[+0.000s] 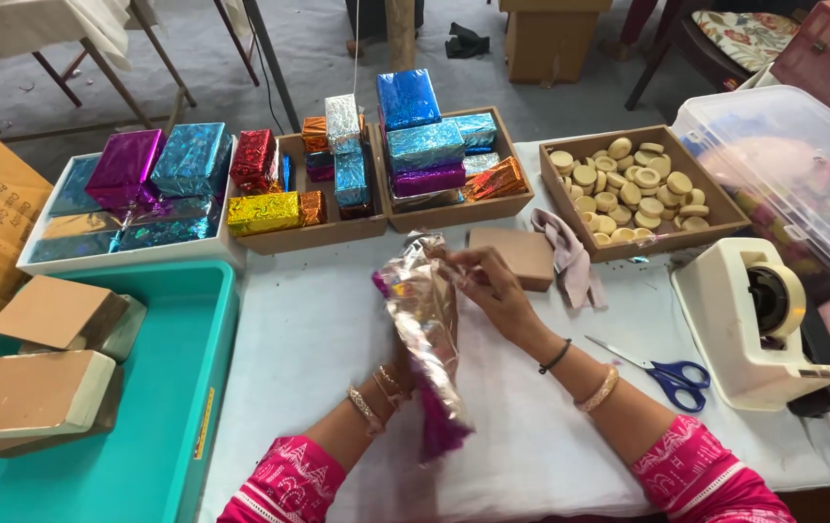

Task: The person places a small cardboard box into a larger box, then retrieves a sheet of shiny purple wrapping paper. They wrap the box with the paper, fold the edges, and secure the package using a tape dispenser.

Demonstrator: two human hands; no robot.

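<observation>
A crumpled sheet of shiny foil wrapping paper, silver outside and magenta inside, is held upright above the white table. My right hand pinches its top edge. My left hand sits behind the foil's lower part and is mostly hidden by it; only the wrist with bangles shows. A plain brown cardboard box lies just beyond my right hand, next to a pale cloth.
Wooden trays and a white tray hold several foil-wrapped boxes. A wooden tray of round beige discs stands right. Blue-handled scissors, a tape dispenser, a clear plastic bin, and a teal tub with brown boxes.
</observation>
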